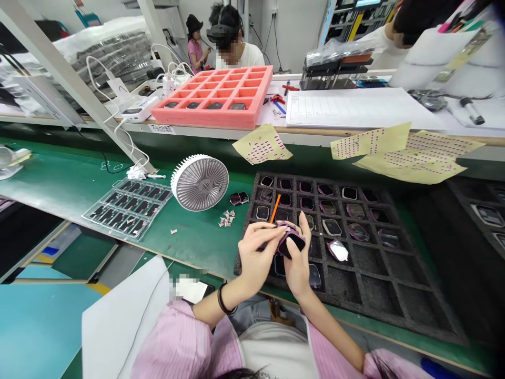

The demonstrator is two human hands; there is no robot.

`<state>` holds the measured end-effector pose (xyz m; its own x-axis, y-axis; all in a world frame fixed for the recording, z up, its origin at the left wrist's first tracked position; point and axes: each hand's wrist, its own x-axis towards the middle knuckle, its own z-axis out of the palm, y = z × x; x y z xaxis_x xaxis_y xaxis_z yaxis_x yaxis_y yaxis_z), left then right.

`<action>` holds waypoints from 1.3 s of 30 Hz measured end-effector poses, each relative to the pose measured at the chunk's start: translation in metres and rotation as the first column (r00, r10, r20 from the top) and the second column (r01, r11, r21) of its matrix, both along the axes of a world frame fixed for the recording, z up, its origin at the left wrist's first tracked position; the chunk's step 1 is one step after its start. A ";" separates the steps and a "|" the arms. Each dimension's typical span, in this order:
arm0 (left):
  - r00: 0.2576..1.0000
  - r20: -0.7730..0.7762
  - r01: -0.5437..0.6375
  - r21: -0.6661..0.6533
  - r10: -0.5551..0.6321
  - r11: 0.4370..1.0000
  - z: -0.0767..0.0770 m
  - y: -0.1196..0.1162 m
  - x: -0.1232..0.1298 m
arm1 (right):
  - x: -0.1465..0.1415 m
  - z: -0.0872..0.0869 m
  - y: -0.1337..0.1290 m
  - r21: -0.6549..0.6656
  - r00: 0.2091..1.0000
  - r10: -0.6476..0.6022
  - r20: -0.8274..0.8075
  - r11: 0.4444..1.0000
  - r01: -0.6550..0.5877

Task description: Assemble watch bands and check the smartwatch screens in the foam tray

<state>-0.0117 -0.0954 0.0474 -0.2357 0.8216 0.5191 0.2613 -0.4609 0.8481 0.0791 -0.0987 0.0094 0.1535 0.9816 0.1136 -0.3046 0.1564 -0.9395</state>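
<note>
Right hand point(298, 268) pinches a pink-rimmed square watch case point(291, 244) as the left hand point(256, 255) grips its edge, over a black foam tray point(389, 279).

Two slim forearms point(327, 329) reach forward from pink striped sleeves point(179, 342); the left hand point(256, 255), black bands point(223, 300) on its wrist, pinches inward; the right hand point(298, 268) stands upright, fingers curled, just beside it.
</note>
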 end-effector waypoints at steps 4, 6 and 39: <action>0.979 -0.204 0.058 0.168 -0.023 0.984 -0.017 -0.005 0.007 | 0.001 0.003 -0.001 -0.040 0.999 -0.034 0.011 0.999 0.035; 0.978 -0.177 0.130 0.099 -0.111 0.987 -0.020 -0.009 0.009 | 0.001 0.007 -0.001 -0.106 0.999 -0.030 -0.037 0.994 0.026; 0.696 -0.552 0.427 -0.196 -0.459 0.883 -0.016 0.027 0.035 | 0.076 0.022 -0.003 -0.094 0.825 0.126 0.551 0.992 -0.088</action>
<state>0.0237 -0.0685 0.0310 0.4864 0.7820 0.3897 0.4750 -0.6110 0.6333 0.1552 -0.1019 0.0312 -0.0234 0.9960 0.0867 0.2589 0.0898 -0.9617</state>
